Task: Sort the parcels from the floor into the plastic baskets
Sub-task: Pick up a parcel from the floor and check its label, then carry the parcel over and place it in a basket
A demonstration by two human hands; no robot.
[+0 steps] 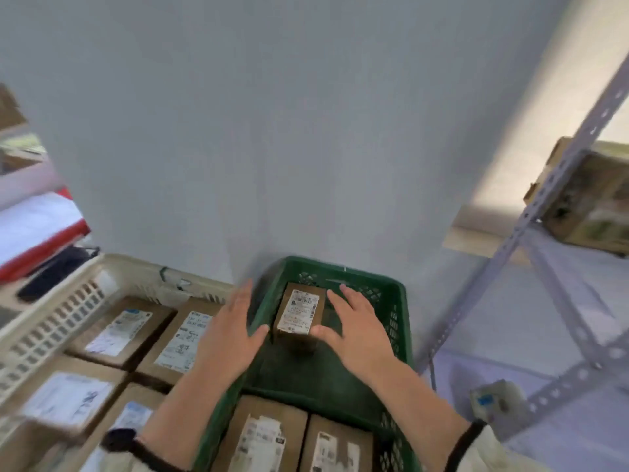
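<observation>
Small labelled parcel (299,316) lies at far end of green basket (400,301), label up. Left hand (228,330) and right hand (357,332) flank it, fingers spread, gripping nothing. Beige basket (51,321) of parcels to the left

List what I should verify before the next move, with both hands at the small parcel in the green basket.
1. Small parcel is inside the green basket: ok.
2. Label faces up and shows: ok.
3. Left hand is clear of the parcel: ok; it is open, with a gap between them.
4. Right hand is clear of the parcel: cannot tell; the fingers are straight and the thumb is at its near corner.
5. Parcel sits flat on the basket floor: cannot tell; the picture is blurred.
6. Basket has room left: ok; bare floor shows before the two near parcels.
</observation>
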